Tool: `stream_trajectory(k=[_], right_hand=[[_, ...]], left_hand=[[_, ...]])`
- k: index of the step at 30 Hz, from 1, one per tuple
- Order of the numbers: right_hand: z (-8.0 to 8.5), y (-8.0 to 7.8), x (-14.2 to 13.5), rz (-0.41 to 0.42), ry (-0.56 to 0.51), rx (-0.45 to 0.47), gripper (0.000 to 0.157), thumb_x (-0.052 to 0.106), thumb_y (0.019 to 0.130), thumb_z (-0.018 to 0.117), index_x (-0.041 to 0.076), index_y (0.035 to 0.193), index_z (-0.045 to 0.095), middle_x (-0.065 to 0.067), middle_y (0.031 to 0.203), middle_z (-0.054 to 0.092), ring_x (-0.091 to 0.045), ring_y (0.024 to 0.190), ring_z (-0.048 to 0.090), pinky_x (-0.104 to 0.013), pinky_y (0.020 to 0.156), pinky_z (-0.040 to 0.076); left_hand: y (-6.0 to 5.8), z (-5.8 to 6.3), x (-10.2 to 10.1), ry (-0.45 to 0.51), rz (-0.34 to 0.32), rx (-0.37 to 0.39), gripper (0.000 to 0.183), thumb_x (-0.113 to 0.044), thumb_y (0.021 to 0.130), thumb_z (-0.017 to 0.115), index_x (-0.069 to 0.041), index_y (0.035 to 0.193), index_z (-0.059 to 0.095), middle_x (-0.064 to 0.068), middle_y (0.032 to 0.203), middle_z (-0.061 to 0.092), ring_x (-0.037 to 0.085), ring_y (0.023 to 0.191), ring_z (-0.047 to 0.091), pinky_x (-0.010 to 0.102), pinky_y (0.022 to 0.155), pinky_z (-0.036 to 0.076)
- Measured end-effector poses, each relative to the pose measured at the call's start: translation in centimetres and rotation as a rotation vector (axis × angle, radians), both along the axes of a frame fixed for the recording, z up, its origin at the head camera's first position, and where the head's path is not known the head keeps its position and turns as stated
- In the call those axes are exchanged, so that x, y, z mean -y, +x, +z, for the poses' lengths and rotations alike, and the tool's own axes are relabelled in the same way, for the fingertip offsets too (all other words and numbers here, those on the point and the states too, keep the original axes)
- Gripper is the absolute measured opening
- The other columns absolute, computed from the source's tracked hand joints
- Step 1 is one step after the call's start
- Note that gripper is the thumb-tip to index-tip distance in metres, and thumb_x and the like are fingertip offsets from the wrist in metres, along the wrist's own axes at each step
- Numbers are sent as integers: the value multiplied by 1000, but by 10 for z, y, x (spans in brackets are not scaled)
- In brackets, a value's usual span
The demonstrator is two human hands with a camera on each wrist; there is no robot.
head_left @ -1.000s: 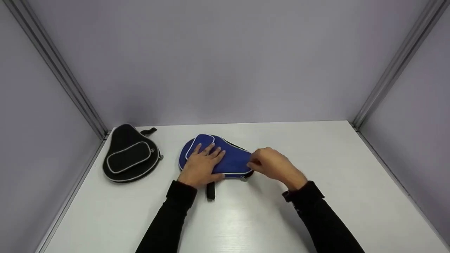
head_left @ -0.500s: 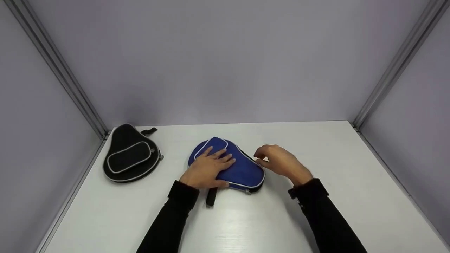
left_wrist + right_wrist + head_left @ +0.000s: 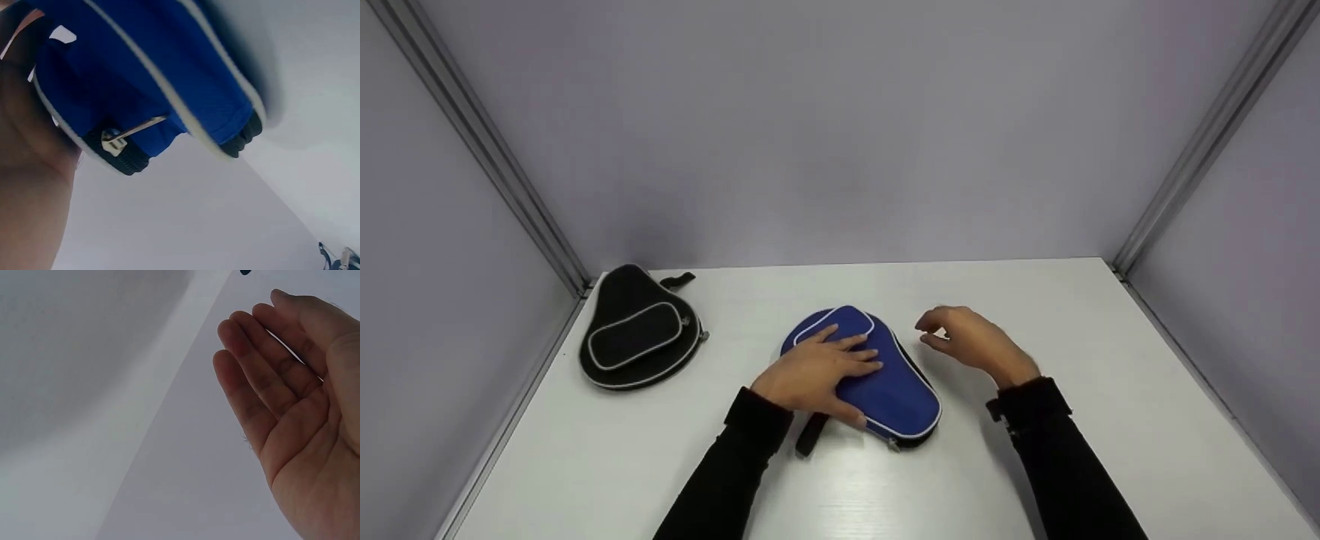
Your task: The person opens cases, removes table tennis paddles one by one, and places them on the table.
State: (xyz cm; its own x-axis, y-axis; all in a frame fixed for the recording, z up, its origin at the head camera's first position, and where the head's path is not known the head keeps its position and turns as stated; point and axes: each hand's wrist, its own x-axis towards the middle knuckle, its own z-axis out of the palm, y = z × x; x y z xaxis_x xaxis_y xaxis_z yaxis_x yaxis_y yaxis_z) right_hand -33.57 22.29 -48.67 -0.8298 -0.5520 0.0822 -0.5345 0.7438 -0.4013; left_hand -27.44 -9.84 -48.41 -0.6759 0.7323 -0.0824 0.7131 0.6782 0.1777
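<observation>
A blue paddle-shaped zip case (image 3: 896, 390) with white piping lies on the table, its narrow end toward the lower right. My left hand (image 3: 814, 371) rests on its wide part with fingers spread. From under that side pokes a black strap (image 3: 811, 435). Close up in the left wrist view, a metal zip pull (image 3: 114, 143) hangs at the case's edge. To the right of the case hovers my right hand (image 3: 971, 341), apart from it. Seen from the right wrist, its palm (image 3: 306, 433) holds nothing and the fingers are gently bent.
A black paddle-shaped case (image 3: 637, 337) with a grey-edged pocket lies at the back left, a short strap (image 3: 678, 280) beside it. Pale walls enclose the white table (image 3: 1110, 420) at the back and both sides.
Under my left hand the blue case has slid right and toward me, turning clockwise. My right hand has come off its narrow end, with fingers loosening. The black case stays put.
</observation>
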Motion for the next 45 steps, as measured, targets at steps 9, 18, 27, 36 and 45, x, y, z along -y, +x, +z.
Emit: stream_trajectory(k=[9, 18, 27, 36, 45], right_hand=[[0, -5, -4, -14, 8, 29, 25, 11, 115, 74, -3, 134, 83, -20, 131, 87, -40, 124, 83, -61, 111, 67], [0, -7, -5, -10, 11, 38, 24, 11, 115, 74, -2, 133, 84, -20, 129, 87, -40, 123, 84, -61, 110, 68], [-2, -6, -3, -1, 14, 66, 25, 11, 115, 73, -2, 135, 83, -20, 131, 87, -40, 126, 83, -62, 112, 67], [-2, -6, -4, -22, 3, 72, 24, 12, 116, 73, -1, 133, 84, -19, 130, 87, -39, 126, 83, -62, 111, 67], [-4, -5, -6, -23, 7, 84, 25, 13, 116, 73, -1, 134, 84, -19, 131, 87, -39, 126, 83, -62, 113, 67]], left_hand=[[16, 18, -17, -63, -47, -59, 83, -72, 91, 92, -28, 159, 76, -8, 167, 72, 19, 175, 49, 49, 150, 33], [34, 11, -50, -58, -188, -120, 96, -76, 91, 90, -30, 171, 64, -8, 179, 61, 13, 171, 53, 36, 143, 43], [48, 4, -66, -120, -222, -59, 92, -67, 97, 90, -35, 176, 55, -14, 183, 54, 11, 177, 43, 45, 147, 40], [48, 6, -68, -69, -239, -45, 74, -46, 94, 99, -28, 159, 70, -15, 166, 71, 10, 171, 52, 51, 144, 45], [35, 8, -53, -73, -262, -169, 79, -36, 86, 104, -25, 156, 71, -13, 162, 75, 11, 168, 57, 42, 141, 49]])
